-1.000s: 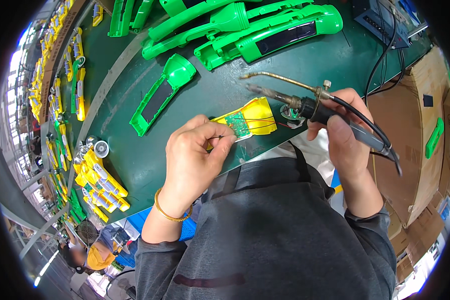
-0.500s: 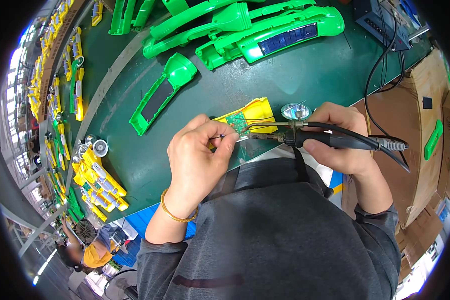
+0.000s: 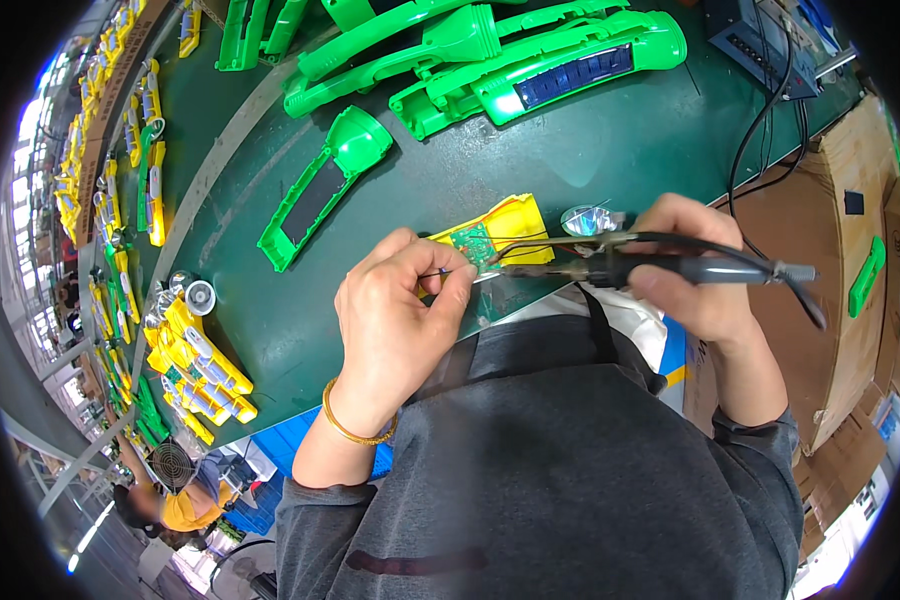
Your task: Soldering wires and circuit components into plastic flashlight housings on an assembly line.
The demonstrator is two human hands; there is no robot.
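Yellow shell [image 3: 523, 222]: lying on the green surface [image 3: 470, 165], its left end disappearing behind the left hand.
Circuit board [image 3: 469, 241]: sitting inside the yellow shell, thin wires running from it across the shell's wider right end.
Left hand [image 3: 390, 305]: pinching a thin dark wire [image 3: 432, 274] between thumb and fingers, at the yellow shell's left end.
Right hand [image 3: 712, 300]: gripping the handle of a soldering iron [image 3: 612, 269], right of the yellow shell.
Iron tip: pointing left beside the circuit board, over the yellow shell's near edge; whether it is touching, I am not able to tell.
Reflector [image 3: 584, 220]: resting just right of the yellow shell.
Green half-shell [image 3: 330, 180]: lying beyond and left of the yellow shell.
Green casings [image 3: 460, 40]: piling up farther beyond the yellow shell.
Yellow assemblies [image 3: 200, 360]: clustering well left of the yellow shell.
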